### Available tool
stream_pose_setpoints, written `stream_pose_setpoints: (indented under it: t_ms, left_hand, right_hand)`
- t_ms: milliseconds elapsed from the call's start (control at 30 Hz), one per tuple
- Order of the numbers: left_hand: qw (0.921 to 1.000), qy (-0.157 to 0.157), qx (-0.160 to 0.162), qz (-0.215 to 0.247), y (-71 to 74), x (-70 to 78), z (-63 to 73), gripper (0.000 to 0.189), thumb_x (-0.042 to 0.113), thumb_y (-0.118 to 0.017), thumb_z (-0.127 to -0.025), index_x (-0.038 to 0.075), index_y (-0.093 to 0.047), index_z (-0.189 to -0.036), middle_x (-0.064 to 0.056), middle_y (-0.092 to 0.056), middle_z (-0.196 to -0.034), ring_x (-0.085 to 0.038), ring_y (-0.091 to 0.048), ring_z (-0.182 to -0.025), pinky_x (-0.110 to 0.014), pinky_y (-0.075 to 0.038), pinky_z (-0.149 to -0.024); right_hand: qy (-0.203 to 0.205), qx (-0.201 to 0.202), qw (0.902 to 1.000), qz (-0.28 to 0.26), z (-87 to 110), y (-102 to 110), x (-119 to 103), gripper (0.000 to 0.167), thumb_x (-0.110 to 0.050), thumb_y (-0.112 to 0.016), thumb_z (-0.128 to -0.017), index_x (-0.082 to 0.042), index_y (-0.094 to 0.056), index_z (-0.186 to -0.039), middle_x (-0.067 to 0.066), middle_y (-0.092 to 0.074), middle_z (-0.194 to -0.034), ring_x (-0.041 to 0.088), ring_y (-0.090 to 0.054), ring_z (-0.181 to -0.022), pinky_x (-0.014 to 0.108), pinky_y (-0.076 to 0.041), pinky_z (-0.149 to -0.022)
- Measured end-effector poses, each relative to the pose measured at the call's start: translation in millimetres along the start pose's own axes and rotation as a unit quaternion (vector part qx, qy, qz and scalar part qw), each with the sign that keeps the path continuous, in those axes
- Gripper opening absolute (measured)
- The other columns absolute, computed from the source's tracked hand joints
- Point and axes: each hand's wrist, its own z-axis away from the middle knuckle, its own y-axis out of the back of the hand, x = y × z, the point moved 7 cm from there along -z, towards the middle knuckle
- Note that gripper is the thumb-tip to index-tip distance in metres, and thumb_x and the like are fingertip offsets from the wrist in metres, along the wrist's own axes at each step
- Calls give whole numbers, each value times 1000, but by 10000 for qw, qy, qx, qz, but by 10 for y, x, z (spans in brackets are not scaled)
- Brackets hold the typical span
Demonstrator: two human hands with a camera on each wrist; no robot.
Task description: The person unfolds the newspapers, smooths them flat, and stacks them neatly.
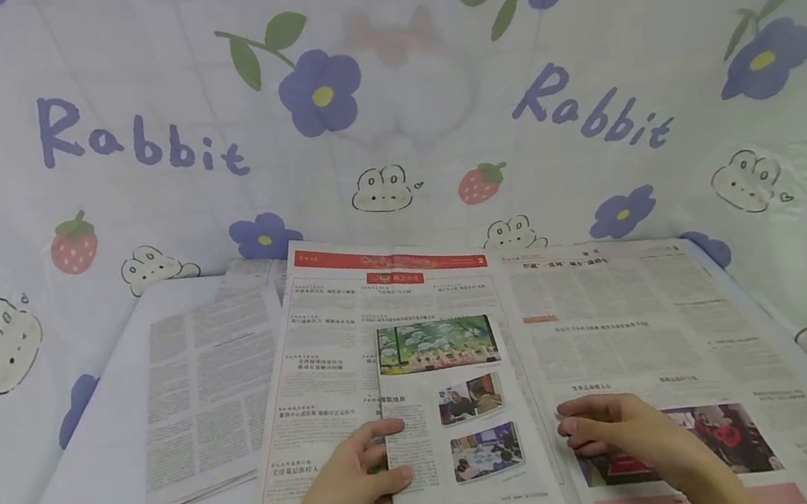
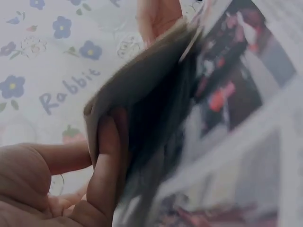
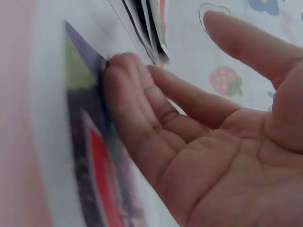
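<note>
Folded newspaper [image 1: 481, 490] is being held over the middle of the spread newspaper [image 1: 589, 347], my left grip [image 1: 359, 476] pinching one edge and my right grip [image 1: 625, 426] hovering loose and empty over that spread's right side, while a light, even pinch should be keeping everything square.

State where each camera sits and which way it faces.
Head: on the head, facing forward and down at a folded white newspaper; left hand and right hand show.
Left wrist: worn there, facing the left hand gripping that newspaper; both hands show.
Right wrist: worn there, facing the right hand; only that hand shows.
Wrist views share the white flower-printed sheet.
</note>
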Motion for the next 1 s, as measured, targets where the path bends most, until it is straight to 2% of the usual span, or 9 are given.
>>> stream_pose_setpoints:
  t_ms: [200, 333, 433, 500, 600, 667, 733, 867, 1000]
  left_hand:
    - [9966, -37, -229, 785, 57, -26, 57, 71, 0, -66, -93, -3, -26, -151, -25, -53, -134, -42, -61, -109, -48, -54, -83]
    - [9935, -79, -298, 1093, 72, -8, 72, 71, -1, -66, -93, -2, -24, -152, -25, -52, -137, -41, -59, -114, -47, -52, -86]
    - [9929, -67, -282, 1152, 63, -7, 65, 72, -1, -66, -93, -1, -25, -152, -24, -52, -137, -40, -58, -114, -47, -52, -86]
    - [9932, -59, -265, 1132, 58, -17, 57, 71, -1, -66, -93, -1, -25, -152, -25, -52, -136, -41, -59, -113, -47, -52, -86]
    - [9938, -66, -288, 1072, 62, -39, 42, 70, -1, -66, -93, -1, -26, -151, -25, -53, -135, -41, -60, -112, -47, -53, -85]
    - [9943, -58, -318, 1020, 64, -58, 32, 70, -1, -66, -93, -2, -27, -151, -25, -53, -134, -42, -60, -111, -47, -53, -85]
    - [9946, -57, -348, 979, 70, -78, 24, 69, -1, -65, -93, -2, -27, -151, -25, -53, -134, -42, -60, -111, -47, -53, -85]
    - [9955, -26, -378, 866, 73, -104, 25, 68, -2, -65, -93, -2, -29, -150, -24, -55, -132, -42, -61, -109, -47, -54, -83]
    - [9966, -10, -401, 721, 86, -96, 40, 67, -1, -66, -92, 0, -31, -150, -23, -56, -131, -40, -63, -107, -46, -55, -82]
  right_hand:
    - [172, -426, 9965, -694, -9, -139, -19, 62, -20, -68, -96, 12, -40, -142, 19, -63, -120, 31, -64, -105, 41, -53, -87]
    - [244, -879, 9888, -1181, -18, -273, -59, 64, -17, -63, -99, 15, -31, -145, 21, -61, -123, 33, -63, -107, 43, -52, -89]
    - [245, -1135, 9829, -1429, -24, -356, -67, 60, -19, -57, -102, 19, -33, -142, 23, -61, -123, 33, -64, -107, 43, -53, -88]
    - [181, -1230, 9801, -1550, -27, -387, -58, 54, -22, -54, -104, 19, -41, -138, 24, -63, -121, 33, -65, -105, 42, -54, -86]
    - [23, -1226, 9758, -1813, -24, -393, -48, 54, -29, -49, -106, 17, -48, -134, 24, -65, -115, 32, -66, -101, 43, -55, -84]
    - [-87, -1153, 9731, -1991, -18, -389, -37, 52, -29, -50, -105, 16, -52, -131, 24, -66, -112, 31, -68, -98, 41, -55, -82]
    - [-116, -1072, 9713, -2121, -24, -401, -36, 52, -25, -55, -103, 18, -49, -133, 25, -66, -113, 32, -68, -99, 41, -55, -83]
    - [-64, -944, 9743, -2045, -56, -453, -29, 54, -13, -67, -95, 18, -46, -134, 25, -65, -117, 35, -66, -103, 43, -54, -84]
    - [4, -879, 9782, -1880, -95, -483, -21, 55, -6, -70, -92, 19, -45, -134, 23, -66, -116, 33, -66, -102, 43, -54, -84]
